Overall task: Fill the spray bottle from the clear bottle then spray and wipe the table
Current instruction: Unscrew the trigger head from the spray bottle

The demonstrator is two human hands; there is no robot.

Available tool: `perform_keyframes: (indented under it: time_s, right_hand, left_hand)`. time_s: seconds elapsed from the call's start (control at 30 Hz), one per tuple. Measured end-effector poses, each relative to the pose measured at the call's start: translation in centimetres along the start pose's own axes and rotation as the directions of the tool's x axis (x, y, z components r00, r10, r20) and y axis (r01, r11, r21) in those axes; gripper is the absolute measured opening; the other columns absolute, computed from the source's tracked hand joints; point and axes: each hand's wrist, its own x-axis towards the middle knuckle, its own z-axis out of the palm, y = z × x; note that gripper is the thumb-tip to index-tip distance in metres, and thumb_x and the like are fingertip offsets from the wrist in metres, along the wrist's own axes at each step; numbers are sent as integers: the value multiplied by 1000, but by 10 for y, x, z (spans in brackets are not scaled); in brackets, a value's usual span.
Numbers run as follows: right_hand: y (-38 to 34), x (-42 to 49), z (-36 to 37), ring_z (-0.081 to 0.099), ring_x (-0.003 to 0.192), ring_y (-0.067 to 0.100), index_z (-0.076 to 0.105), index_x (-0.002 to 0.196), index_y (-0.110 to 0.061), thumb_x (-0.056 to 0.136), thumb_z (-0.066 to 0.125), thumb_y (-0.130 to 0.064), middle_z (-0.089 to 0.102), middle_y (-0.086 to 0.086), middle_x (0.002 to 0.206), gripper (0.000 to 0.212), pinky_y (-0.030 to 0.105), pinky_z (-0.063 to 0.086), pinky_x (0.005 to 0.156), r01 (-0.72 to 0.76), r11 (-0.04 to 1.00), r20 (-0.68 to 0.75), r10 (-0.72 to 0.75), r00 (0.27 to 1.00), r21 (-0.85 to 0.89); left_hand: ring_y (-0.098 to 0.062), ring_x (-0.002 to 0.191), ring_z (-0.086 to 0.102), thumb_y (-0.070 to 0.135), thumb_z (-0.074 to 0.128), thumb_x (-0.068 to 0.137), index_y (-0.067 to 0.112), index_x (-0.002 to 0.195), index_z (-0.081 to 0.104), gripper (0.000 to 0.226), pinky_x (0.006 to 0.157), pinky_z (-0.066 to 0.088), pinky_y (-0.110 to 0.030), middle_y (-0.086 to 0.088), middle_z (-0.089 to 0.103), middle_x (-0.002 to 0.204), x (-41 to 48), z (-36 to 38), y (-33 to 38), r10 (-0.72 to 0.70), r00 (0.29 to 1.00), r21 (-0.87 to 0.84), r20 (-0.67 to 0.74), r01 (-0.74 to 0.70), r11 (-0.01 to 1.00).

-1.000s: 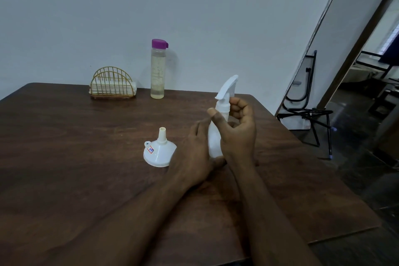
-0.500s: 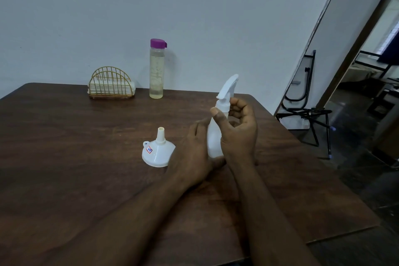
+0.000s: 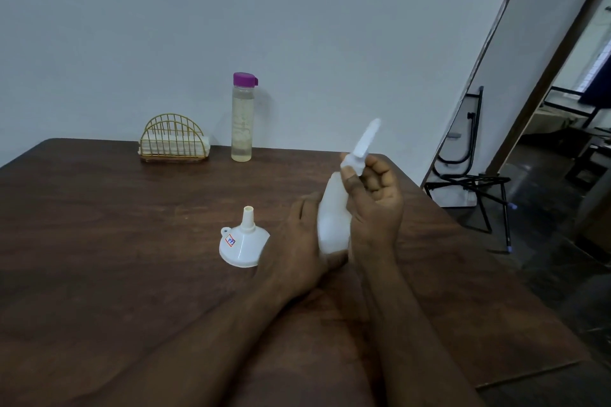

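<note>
Seen from the head camera, much of the white spray bottle (image 3: pixel 332 221) is hidden: the left hand (image 3: pixel 297 241) covers its lower left side and base, the right hand (image 3: pixel 375 208) covers its right side, and the spray head (image 3: pixel 363 142) at the top is blurred, so its trigger and nozzle are hard to make out. The left hand's fingers curl around the far side of the bottle body out of sight, gripping it low down; only the back of the hand and the thumb side show. The right hand's fingers (image 3: pixel 380 172) are bent closed around the bottle's neck just under the spray head, with the thumb (image 3: pixel 350 182) pressed up the front of the neck. The bottle is upright, leaning slightly right, near the middle of the dark wooden desk (image 3: pixel 99 241); whether its base touches the desk cannot be told. Both forearms run in from the bottom edge, which cuts them off. Just left of the left hand a white funnel (image 3: pixel 243 241) sits mouth-down on the desk, spout up, with a small sticker on its side whose print is too small to read; the hand overlaps its right rim. At the far edge by the wall stands the clear bottle (image 3: pixel 243 122), upright, purple cap on, holding pale liquid. Left of it a gold wire holder (image 3: pixel 173 139) keeps a folded white cloth (image 3: pixel 205 144). Beyond the desk's right side a black metal frame (image 3: pixel 469 175) stands on the floor beside a doorway.
</note>
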Motion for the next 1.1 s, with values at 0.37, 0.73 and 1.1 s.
perform_keyframes:
  time_s: [0.37,0.73,1.1]
  right_hand:
    - [-87,41,33,78,93,27,57,128,-10,98,71,-6,78,6,121,33,27,54,70,140,987,156,-152,976,84]
    - [-125,69,44,77,105,35,54,141,-2,102,67,-10,75,12,127,41,24,51,64,67,957,106,-100,989,284]
    - [-134,102,17,80,96,23,62,130,-8,103,65,-19,76,5,120,29,24,51,72,-84,883,46,71,996,461]
  left_hand:
    - [-12,129,49,67,80,72,26,155,31,104,106,46,-34,7,45,150,1,-1,-1,-46,998,44,32,44,998]
    - [-9,129,47,75,77,68,29,154,27,110,100,40,-24,8,42,151,1,2,-3,-62,998,79,31,59,995]
    - [-9,132,44,70,80,69,25,154,31,108,107,42,-27,8,41,152,-1,-2,1,-25,1000,38,10,24,999]
